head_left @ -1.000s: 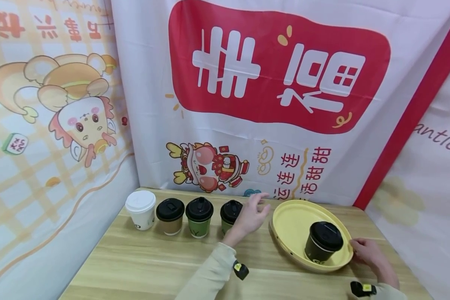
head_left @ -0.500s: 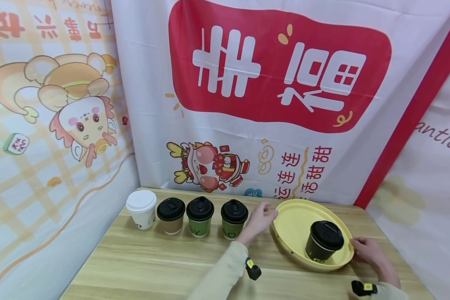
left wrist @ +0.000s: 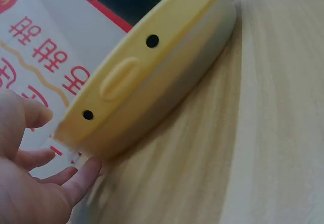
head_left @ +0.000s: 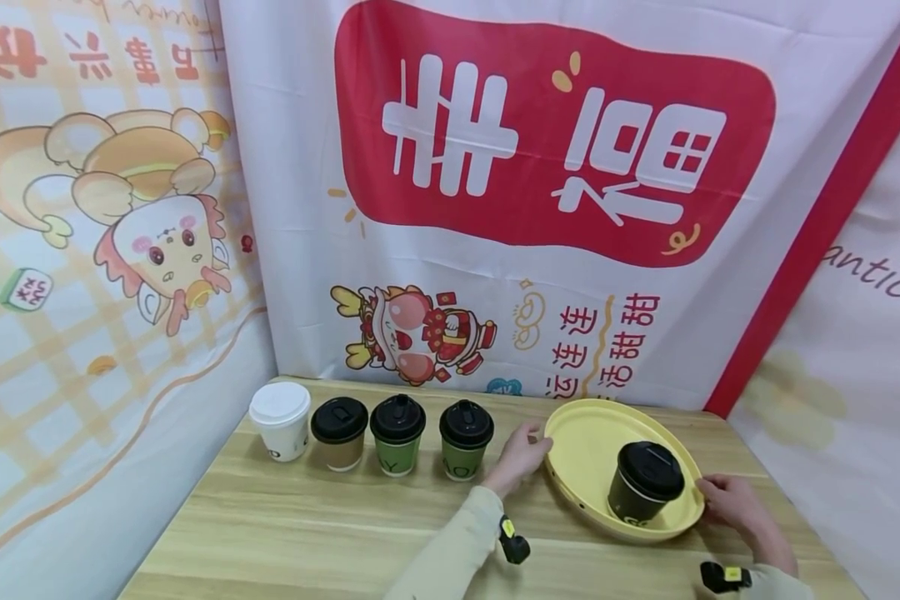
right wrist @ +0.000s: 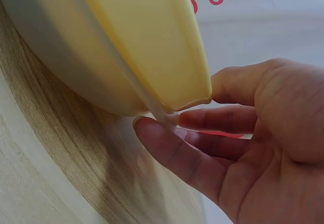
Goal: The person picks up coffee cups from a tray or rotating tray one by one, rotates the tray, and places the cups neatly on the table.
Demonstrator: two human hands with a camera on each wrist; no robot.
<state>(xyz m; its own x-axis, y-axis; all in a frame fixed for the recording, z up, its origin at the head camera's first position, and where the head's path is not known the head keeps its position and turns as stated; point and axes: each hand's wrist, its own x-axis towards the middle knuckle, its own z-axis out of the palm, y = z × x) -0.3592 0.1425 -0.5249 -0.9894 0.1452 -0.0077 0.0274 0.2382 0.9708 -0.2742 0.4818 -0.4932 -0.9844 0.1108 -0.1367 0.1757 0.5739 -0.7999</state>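
A round yellow tray [head_left: 581, 454] lies at the right of the table, with a dark paper cup [head_left: 637, 492] with a black lid standing on its right half. My left hand [head_left: 517, 458] is at the tray's left edge, fingers spread in the left wrist view and one fingertip by the tray's lower side [left wrist: 124, 80]; whether it touches is hard to tell. At the opposite edge, my right hand [head_left: 731, 500] holds the tray. In the right wrist view the thumb [right wrist: 233, 85] is against the rim and the fingers are under the edge.
To the left, a white-lidded cup [head_left: 281, 425], a brown cup [head_left: 341, 454] and two green cups, one nearer the middle [head_left: 397, 457] and one beside my left hand [head_left: 462, 460], stand in a row. Printed cloth [head_left: 420, 250] hangs behind the wooden table [head_left: 292, 533].
My left hand has moved right and down, from in front of the nearest green cup to the tray's left edge. My right hand stays at the tray; the cups have not moved.
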